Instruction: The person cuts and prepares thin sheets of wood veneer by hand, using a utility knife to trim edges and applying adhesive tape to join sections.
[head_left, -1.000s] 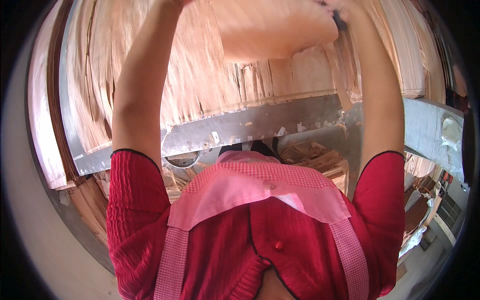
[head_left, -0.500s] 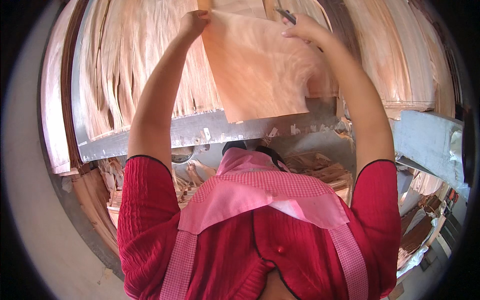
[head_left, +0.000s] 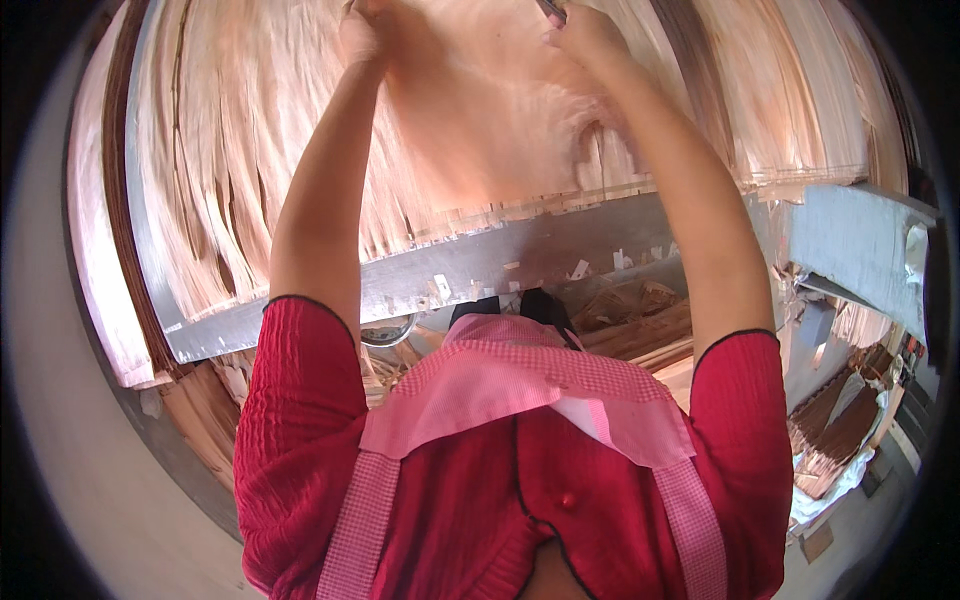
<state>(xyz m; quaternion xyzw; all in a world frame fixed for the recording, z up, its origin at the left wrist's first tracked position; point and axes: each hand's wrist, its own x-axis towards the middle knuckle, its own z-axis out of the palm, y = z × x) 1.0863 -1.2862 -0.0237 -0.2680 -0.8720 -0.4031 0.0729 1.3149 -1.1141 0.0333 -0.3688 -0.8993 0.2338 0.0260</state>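
Near the top edge, my left hand (head_left: 365, 38) is closed at the left border of a thin wood veneer sheet (head_left: 465, 120). Its fingertips are blurred and partly cut off by the picture's edge. The sheet is pale reddish brown and smeared by motion, spread between my arms over other veneer. My right hand (head_left: 590, 40) grips a slim dark tool (head_left: 550, 12), whose far end lies outside the picture. That hand is above the right part of the sheet. Pale stacked veneer (head_left: 225, 160) lies beneath and to the left.
A grey table edge (head_left: 450, 255) with light scraps stuck to it runs across in front of me. More veneer stacks (head_left: 800, 100) lie to the right, near a bluish-grey panel (head_left: 860, 245). Veneer offcuts (head_left: 640, 320) and a round metal-rimmed object (head_left: 388, 330) are below the table.
Both hands have moved up and leftward, closer to the picture's top edge. The sheet has moved away from me with them, and its lower edge no longer hangs over the table edge.
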